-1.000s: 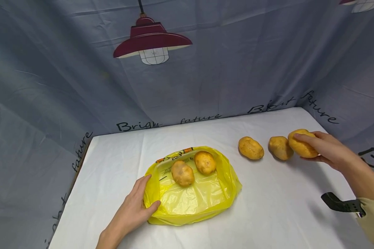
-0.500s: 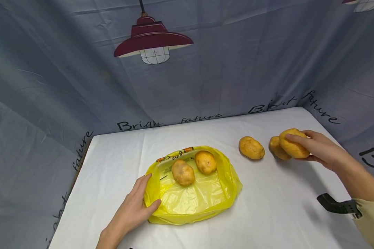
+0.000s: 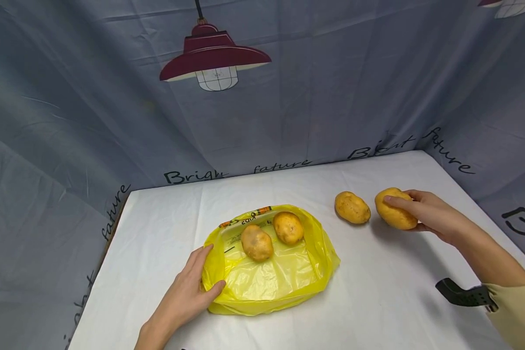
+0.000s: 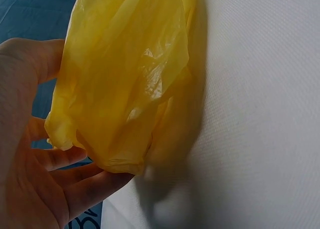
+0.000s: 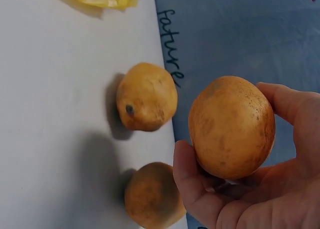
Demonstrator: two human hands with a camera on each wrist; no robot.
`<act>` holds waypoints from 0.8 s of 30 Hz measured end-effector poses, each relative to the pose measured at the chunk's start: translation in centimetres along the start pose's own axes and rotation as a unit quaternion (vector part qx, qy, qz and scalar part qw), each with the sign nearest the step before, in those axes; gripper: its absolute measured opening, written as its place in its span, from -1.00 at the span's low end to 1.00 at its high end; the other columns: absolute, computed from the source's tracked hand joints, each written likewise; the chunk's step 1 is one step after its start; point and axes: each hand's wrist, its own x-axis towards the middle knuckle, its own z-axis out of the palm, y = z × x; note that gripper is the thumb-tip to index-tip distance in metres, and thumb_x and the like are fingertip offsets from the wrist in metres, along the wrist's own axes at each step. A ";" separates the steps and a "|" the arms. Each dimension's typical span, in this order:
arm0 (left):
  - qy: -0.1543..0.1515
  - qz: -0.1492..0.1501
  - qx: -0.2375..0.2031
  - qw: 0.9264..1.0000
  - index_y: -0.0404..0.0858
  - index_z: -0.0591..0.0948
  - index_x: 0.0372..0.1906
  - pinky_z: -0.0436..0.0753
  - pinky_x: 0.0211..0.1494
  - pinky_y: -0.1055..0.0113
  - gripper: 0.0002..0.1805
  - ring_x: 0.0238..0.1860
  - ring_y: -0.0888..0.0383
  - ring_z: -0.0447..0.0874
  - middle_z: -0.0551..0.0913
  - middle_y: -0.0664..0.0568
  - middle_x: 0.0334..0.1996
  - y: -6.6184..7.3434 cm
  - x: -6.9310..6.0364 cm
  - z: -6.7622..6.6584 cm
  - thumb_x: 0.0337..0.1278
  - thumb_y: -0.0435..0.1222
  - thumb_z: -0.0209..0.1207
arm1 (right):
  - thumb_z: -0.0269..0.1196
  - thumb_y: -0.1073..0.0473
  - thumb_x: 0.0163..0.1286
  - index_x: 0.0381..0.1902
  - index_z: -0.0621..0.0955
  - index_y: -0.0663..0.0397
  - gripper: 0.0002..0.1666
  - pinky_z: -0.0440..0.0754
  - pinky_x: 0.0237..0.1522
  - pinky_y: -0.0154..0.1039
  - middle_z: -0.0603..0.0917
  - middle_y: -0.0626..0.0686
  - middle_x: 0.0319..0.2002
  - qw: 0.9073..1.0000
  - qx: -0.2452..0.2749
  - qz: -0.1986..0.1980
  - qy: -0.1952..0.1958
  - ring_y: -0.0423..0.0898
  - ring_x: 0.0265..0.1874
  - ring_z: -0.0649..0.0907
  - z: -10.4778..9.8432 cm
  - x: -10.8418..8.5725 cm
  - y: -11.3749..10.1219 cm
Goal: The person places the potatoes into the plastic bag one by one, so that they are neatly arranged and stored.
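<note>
A yellow plastic bag (image 3: 262, 304) lies with its mouth spread on the white-covered table, with two potatoes, a blotched potato (image 3: 256, 243) and a rounder potato (image 3: 288, 228), inside. My left hand (image 3: 185, 287) holds the bag's left rim; in the left wrist view its fingertips pass behind the yellow plastic (image 4: 125, 79). Above the table at the right, my right hand (image 3: 433, 214) grips a potato (image 3: 393, 209) between thumb and fingers. Beside it sits another potato (image 3: 352, 207). One more potato (image 5: 155, 196) on the table shows in the right wrist view, hidden in the head view behind the held one.
The table (image 3: 376, 301) ends at grey-blue fabric (image 3: 332, 97) printed with lamps and lettering, at the back and sides. A black strap (image 3: 463, 294) hangs off the right wrist by a beige sleeve (image 3: 516, 311).
My right hand has moved left with its potato, which now covers a potato lying on the table in the head view. My left hand and the bag stay where they were.
</note>
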 end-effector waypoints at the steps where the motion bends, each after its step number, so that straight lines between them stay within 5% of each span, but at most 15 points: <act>1: 0.000 0.000 -0.001 1.000 -0.15 0.20 0.55 0.44 0.30 -0.06 -0.08 0.25 -0.10 0.50 0.24 0.06 0.46 0.0 0.0 0.0 0.16 -0.02 0.35 | 0.00 -0.39 0.50 0.45 0.00 0.62 0.17 0.65 -0.10 -0.12 0.39 0.35 0.16 1.000 0.002 -0.001 -0.002 0.12 -0.02 0.51 0.2 0.0 -0.1; 24: 0.014 0.011 0.002 1.000 -0.18 0.21 0.54 0.47 0.28 -0.03 -0.07 0.24 -0.07 0.51 0.27 0.07 0.44 -0.4 -0.1 0.3 0.15 -0.03 0.36 | 0.06 -0.34 0.51 0.51 -0.01 0.50 0.13 0.65 -0.10 -0.14 0.34 0.40 0.27 0.999 0.018 -0.025 -0.023 0.10 0.00 0.52 2.8 -0.1 -1.8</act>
